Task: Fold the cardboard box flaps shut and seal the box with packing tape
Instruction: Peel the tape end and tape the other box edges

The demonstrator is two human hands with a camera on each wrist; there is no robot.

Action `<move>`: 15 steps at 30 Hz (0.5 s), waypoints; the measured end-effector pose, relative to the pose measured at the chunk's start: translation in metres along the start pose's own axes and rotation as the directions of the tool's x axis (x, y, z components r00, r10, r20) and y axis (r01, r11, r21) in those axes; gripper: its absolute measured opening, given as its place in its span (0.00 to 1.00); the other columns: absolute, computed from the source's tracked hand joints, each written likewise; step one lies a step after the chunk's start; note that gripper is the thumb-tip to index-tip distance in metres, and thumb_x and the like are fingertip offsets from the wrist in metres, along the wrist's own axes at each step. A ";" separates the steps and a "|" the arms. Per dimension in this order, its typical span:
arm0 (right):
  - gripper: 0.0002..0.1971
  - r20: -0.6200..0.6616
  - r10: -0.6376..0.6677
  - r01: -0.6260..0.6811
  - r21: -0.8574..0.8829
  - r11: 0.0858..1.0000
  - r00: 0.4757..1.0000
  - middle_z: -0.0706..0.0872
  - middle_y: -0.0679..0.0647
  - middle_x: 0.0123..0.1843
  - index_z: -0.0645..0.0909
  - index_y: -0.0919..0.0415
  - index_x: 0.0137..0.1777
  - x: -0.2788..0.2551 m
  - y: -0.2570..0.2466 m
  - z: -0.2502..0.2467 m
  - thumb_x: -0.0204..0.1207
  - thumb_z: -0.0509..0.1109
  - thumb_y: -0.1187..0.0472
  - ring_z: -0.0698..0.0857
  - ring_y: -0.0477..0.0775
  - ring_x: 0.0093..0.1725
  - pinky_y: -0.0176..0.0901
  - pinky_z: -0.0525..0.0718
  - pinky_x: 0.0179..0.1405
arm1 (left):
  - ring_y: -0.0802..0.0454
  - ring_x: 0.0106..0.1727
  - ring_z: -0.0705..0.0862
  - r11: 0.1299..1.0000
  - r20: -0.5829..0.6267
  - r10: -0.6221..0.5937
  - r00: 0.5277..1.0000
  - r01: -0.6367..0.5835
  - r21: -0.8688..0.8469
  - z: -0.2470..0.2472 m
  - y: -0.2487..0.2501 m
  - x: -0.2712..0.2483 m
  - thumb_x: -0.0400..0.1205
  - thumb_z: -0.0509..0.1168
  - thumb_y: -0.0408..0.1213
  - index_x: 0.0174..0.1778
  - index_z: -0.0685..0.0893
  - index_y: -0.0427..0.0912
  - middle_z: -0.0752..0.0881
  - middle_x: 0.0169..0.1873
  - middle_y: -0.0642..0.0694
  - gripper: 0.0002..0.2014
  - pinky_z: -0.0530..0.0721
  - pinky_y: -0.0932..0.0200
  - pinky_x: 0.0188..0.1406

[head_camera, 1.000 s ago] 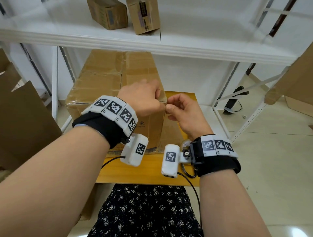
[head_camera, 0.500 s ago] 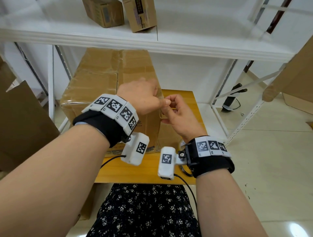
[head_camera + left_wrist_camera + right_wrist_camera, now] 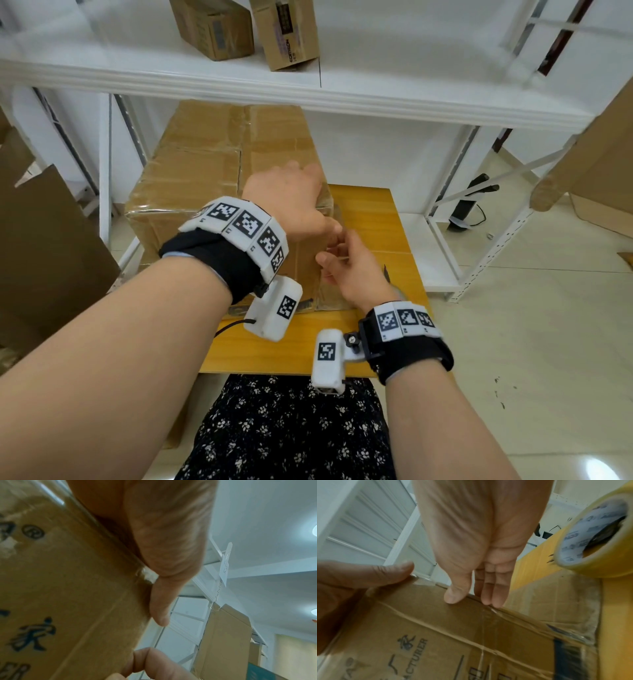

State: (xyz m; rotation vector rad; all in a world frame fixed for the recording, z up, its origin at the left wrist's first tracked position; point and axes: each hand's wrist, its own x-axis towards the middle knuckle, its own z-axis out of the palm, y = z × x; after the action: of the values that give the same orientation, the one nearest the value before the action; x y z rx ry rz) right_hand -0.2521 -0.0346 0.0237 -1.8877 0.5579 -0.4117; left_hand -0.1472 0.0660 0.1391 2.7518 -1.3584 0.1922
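A big brown cardboard box (image 3: 191, 185), flaps closed and glossy with clear tape, stands on the yellow table (image 3: 308, 349) under a white shelf. My left hand (image 3: 291, 202) lies over its near right top corner, with the thumb (image 3: 159, 608) flat along the edge. My right hand (image 3: 349, 270) is lower on the same corner. Its thumb and straight fingers (image 3: 489, 596) press either side of the taped vertical edge. A roll of yellowish packing tape (image 3: 578, 540) shows only in the right wrist view, to the right of that hand. Neither hand holds it.
The white shelf (image 3: 342, 99) hangs low over the box and carries two small cartons (image 3: 212, 27). Flat cardboard leans at the left (image 3: 44, 257) and at the far right (image 3: 599, 154). White rack legs (image 3: 479, 260) stand right of the table on the tiled floor.
My right hand has slid down from beside the left hand at the top corner, along the box's near right edge. The left hand has stayed on the corner.
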 end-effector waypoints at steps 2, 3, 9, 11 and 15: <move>0.09 0.003 0.033 -0.033 -0.007 0.999 0.999 0.86 0.47 0.50 0.76 0.47 0.53 0.001 0.003 -0.002 0.81 0.74 0.55 0.90 0.53 0.49 0.61 0.91 0.53 | 0.46 0.47 0.80 1.000 -0.010 -0.004 1.000 0.004 -0.005 0.002 0.000 0.001 0.69 0.66 0.70 0.50 0.69 0.51 0.78 0.49 0.47 0.29 0.78 0.51 0.39; 0.09 0.016 0.036 -0.036 0.002 0.999 0.999 0.87 0.48 0.50 0.78 0.46 0.53 0.002 0.001 -0.005 0.79 0.76 0.53 0.89 0.53 0.52 0.63 0.90 0.55 | 0.46 0.47 0.80 1.000 -0.009 -0.004 1.000 0.004 -0.015 0.002 0.001 0.000 0.69 0.67 0.69 0.50 0.68 0.51 0.78 0.50 0.47 0.28 0.77 0.52 0.39; 0.13 0.039 -0.100 0.098 0.060 0.993 0.994 0.89 0.51 0.47 0.82 0.53 0.49 0.015 -0.019 -0.026 0.70 0.82 0.54 0.88 0.61 0.53 0.67 0.87 0.60 | 0.48 0.45 0.79 0.998 0.043 0.017 0.999 -0.014 -0.063 -0.003 -0.004 0.002 0.68 0.69 0.67 0.48 0.69 0.53 0.77 0.48 0.49 0.27 0.76 0.53 0.40; 0.11 0.017 -0.113 0.111 0.076 0.991 0.993 0.88 0.47 0.42 0.82 0.51 0.46 0.017 -0.017 -0.022 0.70 0.82 0.58 0.87 0.56 0.48 0.69 0.87 0.58 | 0.48 0.44 0.79 0.997 0.049 0.021 0.999 -0.017 -0.069 -0.004 -0.005 0.001 0.68 0.70 0.68 0.47 0.69 0.53 0.76 0.47 0.49 0.27 0.75 0.53 0.39; 0.09 -0.037 -0.080 0.085 0.136 0.987 0.996 0.85 0.46 0.38 0.82 0.55 0.43 0.015 -0.004 -0.015 0.73 0.80 0.65 0.84 0.51 0.44 0.60 0.89 0.55 | 0.48 0.44 0.79 0.997 0.058 0.010 0.998 -0.006 -0.076 -0.004 -0.004 0.000 0.68 0.71 0.68 0.47 0.69 0.53 0.76 0.47 0.50 0.27 0.74 0.53 0.38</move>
State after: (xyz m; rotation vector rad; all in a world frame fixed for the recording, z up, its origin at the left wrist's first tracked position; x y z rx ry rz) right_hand -0.2465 -0.0532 0.0335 -1.7785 0.4613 -0.5219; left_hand -0.1437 0.0689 0.1433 2.7099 -1.3607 0.0599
